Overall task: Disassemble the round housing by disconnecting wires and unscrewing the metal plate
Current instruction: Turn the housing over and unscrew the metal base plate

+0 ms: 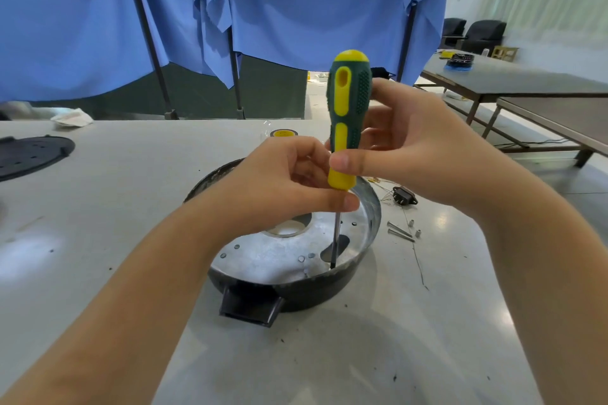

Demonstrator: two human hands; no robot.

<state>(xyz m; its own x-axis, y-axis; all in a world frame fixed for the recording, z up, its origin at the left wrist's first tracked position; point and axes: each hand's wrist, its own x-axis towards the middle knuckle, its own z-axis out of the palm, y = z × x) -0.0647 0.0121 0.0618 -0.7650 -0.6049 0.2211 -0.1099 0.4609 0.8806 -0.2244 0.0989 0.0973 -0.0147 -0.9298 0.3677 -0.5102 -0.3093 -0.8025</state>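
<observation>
**Screwdriver stands plumb over the plate's near rim**

A person works a green-and-yellow screwdriver (345, 118) into the metal plate (283, 253) seated inside the round housing (296, 286), which sits on the grey table (115, 207) directly below and between both forearms. The tool's long axis runs almost straight up and down, its tip meeting the plate at the right of the near edge. The right hand (411, 148) wraps the handle, thumb across its front; the left hand (283, 181) pinches the lowest part of the handle, just above the bare shaft, and is the nearer to the tip. Loose screws (399, 232) lie just right of the housing, so the unscrewing appears partly done.
</observation>
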